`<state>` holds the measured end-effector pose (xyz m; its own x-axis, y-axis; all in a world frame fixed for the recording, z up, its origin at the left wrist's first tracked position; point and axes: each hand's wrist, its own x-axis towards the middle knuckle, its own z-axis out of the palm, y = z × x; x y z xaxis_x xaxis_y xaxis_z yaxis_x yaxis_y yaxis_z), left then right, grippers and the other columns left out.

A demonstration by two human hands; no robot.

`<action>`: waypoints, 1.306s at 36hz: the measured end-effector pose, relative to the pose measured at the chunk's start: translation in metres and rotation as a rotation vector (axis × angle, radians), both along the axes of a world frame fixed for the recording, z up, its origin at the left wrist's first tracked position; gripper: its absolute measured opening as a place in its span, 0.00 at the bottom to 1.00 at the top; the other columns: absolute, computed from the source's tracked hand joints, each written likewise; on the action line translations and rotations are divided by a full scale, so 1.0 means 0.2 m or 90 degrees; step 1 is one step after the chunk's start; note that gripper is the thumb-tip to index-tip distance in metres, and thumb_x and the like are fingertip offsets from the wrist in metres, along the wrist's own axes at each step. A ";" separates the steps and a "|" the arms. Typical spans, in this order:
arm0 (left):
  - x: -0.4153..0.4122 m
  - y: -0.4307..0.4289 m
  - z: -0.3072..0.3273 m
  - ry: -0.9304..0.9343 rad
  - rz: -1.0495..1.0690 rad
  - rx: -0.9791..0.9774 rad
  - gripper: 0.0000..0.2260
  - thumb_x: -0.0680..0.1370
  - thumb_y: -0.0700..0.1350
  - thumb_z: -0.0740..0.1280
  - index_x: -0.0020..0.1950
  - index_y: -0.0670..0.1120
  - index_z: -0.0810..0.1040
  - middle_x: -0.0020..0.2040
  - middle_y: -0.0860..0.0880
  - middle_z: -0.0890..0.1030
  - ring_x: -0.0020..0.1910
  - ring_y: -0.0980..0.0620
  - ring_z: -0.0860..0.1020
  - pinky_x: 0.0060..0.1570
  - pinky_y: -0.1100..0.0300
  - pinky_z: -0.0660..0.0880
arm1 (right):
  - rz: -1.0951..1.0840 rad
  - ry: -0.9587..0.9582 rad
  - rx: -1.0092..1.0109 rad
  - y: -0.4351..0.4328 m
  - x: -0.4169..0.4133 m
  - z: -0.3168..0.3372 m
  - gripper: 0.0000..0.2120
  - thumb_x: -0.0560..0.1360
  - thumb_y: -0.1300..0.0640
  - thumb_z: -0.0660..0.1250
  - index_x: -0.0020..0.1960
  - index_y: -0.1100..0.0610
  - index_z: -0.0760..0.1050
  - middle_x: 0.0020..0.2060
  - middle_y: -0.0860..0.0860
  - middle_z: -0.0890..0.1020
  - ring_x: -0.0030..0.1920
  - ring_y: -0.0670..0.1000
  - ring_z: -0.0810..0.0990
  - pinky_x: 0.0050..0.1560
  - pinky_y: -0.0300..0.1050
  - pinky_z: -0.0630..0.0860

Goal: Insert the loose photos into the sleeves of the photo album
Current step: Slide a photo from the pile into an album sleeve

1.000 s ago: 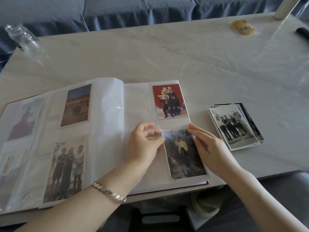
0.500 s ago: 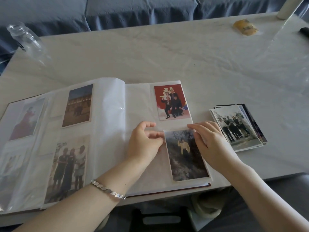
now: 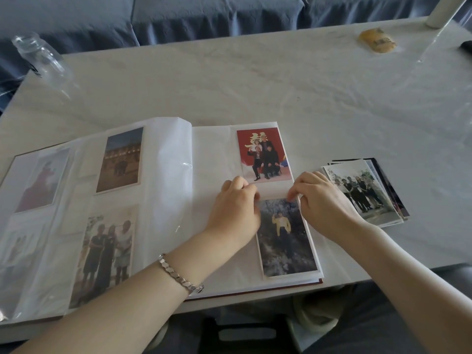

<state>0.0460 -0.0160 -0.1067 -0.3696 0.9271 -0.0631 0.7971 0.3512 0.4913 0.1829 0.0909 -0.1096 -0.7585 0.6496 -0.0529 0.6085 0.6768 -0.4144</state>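
Pinching the photo's top corners, low on the album's right page, with curled fingers of left hand and right hand, seemingly to push it fully in, stack just right of album

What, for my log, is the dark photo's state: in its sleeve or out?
Cannot tell: the photo lies on the album, left hand and right hand at its top.

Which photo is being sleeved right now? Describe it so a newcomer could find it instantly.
On the table, find the right page of the open photo album. In its lower half lies the dark outdoor photo, with the left hand and right hand at its top edge. Unlike the red-background photo above, it shows one figure in yellow.
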 end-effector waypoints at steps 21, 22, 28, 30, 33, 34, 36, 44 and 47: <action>0.02 -0.08 0.05 -0.209 0.151 -0.034 0.18 0.79 0.41 0.61 0.69 0.47 0.65 0.65 0.50 0.64 0.59 0.57 0.67 0.50 0.74 0.66 | -0.008 0.042 -0.063 -0.07 0.06 0.03 0.12 0.78 0.64 0.59 0.57 0.58 0.78 0.54 0.47 0.74 0.51 0.46 0.74 0.51 0.40 0.74; 0.02 -0.09 0.05 -0.256 0.202 -0.024 0.19 0.79 0.41 0.61 0.70 0.48 0.65 0.64 0.50 0.66 0.56 0.58 0.67 0.48 0.73 0.66 | -0.012 0.047 -0.071 -0.07 0.07 0.03 0.12 0.78 0.64 0.59 0.58 0.58 0.78 0.55 0.47 0.74 0.50 0.46 0.75 0.51 0.40 0.75; 0.03 -0.08 0.10 -0.604 0.388 -0.050 0.15 0.76 0.39 0.64 0.63 0.44 0.69 0.54 0.44 0.75 0.56 0.45 0.75 0.58 0.47 0.74 | -0.023 0.073 -0.086 -0.10 0.10 0.03 0.12 0.78 0.64 0.60 0.58 0.59 0.77 0.57 0.49 0.74 0.50 0.50 0.77 0.51 0.43 0.77; 0.04 -0.08 0.10 -0.594 0.373 -0.059 0.11 0.76 0.41 0.65 0.59 0.44 0.71 0.52 0.45 0.77 0.52 0.49 0.76 0.51 0.58 0.75 | -0.031 0.085 -0.094 -0.11 0.11 0.02 0.13 0.78 0.64 0.60 0.59 0.58 0.77 0.57 0.48 0.74 0.50 0.49 0.77 0.51 0.41 0.77; 0.06 -0.08 0.10 -0.617 0.371 -0.067 0.02 0.75 0.40 0.68 0.47 0.44 0.77 0.48 0.45 0.81 0.48 0.50 0.79 0.46 0.61 0.78 | -0.050 0.106 -0.125 -0.11 0.13 0.01 0.13 0.78 0.63 0.60 0.61 0.57 0.74 0.56 0.47 0.73 0.51 0.46 0.75 0.50 0.34 0.74; 0.07 -0.08 0.10 -0.641 0.375 -0.075 0.03 0.74 0.39 0.70 0.47 0.44 0.78 0.49 0.44 0.82 0.49 0.48 0.80 0.50 0.56 0.79 | -0.062 0.116 -0.138 -0.11 0.13 0.01 0.14 0.78 0.63 0.60 0.62 0.56 0.74 0.56 0.47 0.72 0.50 0.45 0.75 0.49 0.31 0.73; 0.09 -0.08 0.09 -0.661 0.391 -0.087 0.09 0.71 0.36 0.72 0.47 0.45 0.77 0.50 0.44 0.81 0.50 0.45 0.80 0.53 0.49 0.79 | -0.093 0.137 -0.166 -0.11 0.14 0.00 0.15 0.77 0.62 0.61 0.64 0.56 0.71 0.54 0.46 0.72 0.48 0.41 0.74 0.44 0.26 0.72; 0.14 -0.07 0.03 -0.586 0.381 -0.056 0.23 0.67 0.38 0.76 0.58 0.44 0.72 0.55 0.45 0.78 0.53 0.47 0.77 0.47 0.55 0.78 | -0.179 0.192 -0.232 -0.11 0.13 -0.03 0.19 0.76 0.59 0.65 0.66 0.56 0.69 0.48 0.45 0.76 0.45 0.40 0.75 0.40 0.26 0.73; 0.12 -0.07 0.03 -0.568 0.358 -0.070 0.21 0.67 0.38 0.77 0.54 0.45 0.71 0.53 0.44 0.78 0.52 0.46 0.78 0.46 0.53 0.79 | -0.173 0.191 -0.218 -0.11 0.13 -0.04 0.18 0.76 0.59 0.64 0.66 0.56 0.70 0.48 0.45 0.76 0.44 0.40 0.75 0.40 0.24 0.72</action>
<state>0.0708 -0.0303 -0.1013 -0.5229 0.6094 -0.5960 -0.1274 0.6355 0.7615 0.2090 0.0679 -0.1168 -0.5795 0.8085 -0.1029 0.5636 0.3062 -0.7672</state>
